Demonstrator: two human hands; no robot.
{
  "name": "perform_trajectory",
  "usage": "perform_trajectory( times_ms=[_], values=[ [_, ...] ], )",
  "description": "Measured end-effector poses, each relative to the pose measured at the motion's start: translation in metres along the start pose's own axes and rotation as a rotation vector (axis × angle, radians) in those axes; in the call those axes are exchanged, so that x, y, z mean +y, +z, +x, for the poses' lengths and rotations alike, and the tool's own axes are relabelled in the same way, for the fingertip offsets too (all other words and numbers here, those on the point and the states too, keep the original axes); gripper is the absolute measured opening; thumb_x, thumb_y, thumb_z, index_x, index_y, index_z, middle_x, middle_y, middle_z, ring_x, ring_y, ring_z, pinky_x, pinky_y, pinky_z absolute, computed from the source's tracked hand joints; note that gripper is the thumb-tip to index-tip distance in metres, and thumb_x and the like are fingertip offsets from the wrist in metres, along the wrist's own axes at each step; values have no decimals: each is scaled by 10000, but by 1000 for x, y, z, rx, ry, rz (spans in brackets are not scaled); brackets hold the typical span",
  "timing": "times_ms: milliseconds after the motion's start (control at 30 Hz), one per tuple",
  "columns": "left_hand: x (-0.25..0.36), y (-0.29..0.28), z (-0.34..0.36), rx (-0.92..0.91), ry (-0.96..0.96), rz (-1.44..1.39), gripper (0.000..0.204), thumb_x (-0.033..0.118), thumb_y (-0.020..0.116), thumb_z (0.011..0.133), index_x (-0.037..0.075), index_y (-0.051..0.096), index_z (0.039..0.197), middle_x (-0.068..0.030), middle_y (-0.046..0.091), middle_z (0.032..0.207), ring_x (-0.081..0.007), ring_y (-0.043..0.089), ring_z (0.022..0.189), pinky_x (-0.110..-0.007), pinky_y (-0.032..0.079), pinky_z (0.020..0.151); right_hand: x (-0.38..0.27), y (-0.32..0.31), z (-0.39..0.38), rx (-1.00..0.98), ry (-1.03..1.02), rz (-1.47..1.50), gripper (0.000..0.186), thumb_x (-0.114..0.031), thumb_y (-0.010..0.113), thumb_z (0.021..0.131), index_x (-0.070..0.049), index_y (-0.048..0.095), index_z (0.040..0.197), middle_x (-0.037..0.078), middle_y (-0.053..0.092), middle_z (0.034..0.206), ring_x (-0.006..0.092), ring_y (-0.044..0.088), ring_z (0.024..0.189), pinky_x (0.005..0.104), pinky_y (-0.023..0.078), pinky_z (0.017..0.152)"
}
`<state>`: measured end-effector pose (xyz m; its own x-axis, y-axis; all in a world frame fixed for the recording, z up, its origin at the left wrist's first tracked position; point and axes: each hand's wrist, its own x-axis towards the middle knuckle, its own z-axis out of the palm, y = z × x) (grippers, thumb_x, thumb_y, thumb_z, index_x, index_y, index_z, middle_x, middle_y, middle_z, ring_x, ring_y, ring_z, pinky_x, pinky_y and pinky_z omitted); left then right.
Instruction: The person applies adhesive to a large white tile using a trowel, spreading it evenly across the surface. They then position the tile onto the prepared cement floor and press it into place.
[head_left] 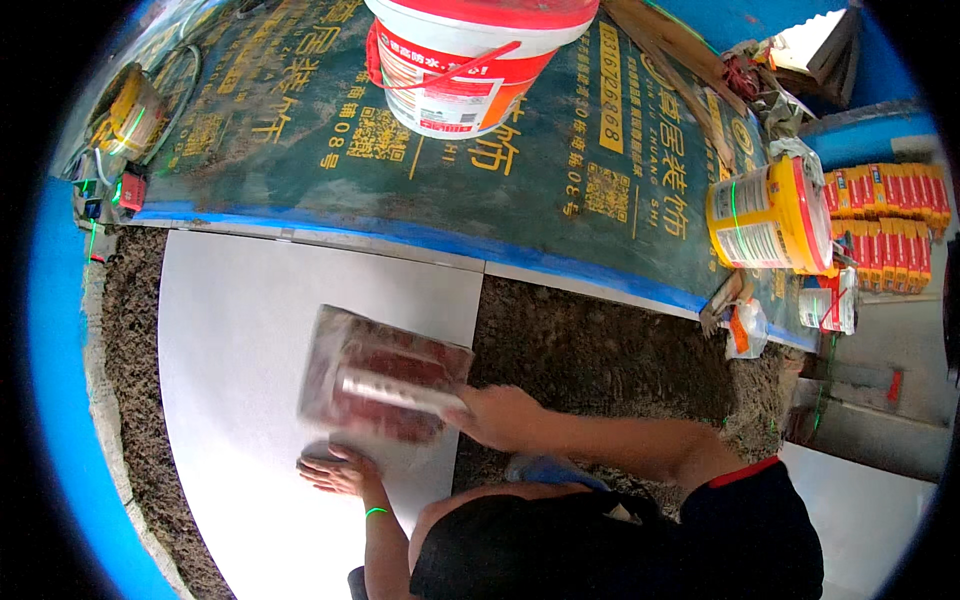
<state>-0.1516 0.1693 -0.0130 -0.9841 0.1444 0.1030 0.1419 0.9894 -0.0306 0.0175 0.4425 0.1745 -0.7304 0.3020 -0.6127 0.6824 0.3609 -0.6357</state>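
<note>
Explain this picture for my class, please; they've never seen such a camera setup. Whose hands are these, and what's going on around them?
There is no machine, only a person's bare hands, seen from above by a wide fisheye camera worn on the head, so straight edges look curved. The right hand grips the pale handle of a flat, roughly rectangular tool, blurred, over a large pale slab. The left hand, open, appears to rest on that slab. Right of the slab is dark, rough material. Beyond, a red-and-white bucket stands on a green printed sheet.

white tile (260, 510) glaring lower left | trowel (385, 385) motion-blurred | edges bowed, corners black
</note>
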Motion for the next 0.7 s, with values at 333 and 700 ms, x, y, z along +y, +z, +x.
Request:
perform_trajectory(
  times_ms=[333,700],
  values=[
    [13,-18,43,-108,-367,-81,739,470,323,973,-12,137,1502,-201,86,1581,-324,89,1468,-479,77,1180,-55,33,107,-12,-249,-286,370,-351,415,988,-55,638,982,198,647,764,373,665,686,497,526,588],
    [-5,-5,44,-140,-388,0,828,486,397,924,-58,126,1485,-229,86,1572,-336,42,1471,-478,46,1180,-248,-2,106,38,-589,-125,480,-476,501,952,-2,566,910,163,621,615,359,645,583,442,506,532]
  ],
)
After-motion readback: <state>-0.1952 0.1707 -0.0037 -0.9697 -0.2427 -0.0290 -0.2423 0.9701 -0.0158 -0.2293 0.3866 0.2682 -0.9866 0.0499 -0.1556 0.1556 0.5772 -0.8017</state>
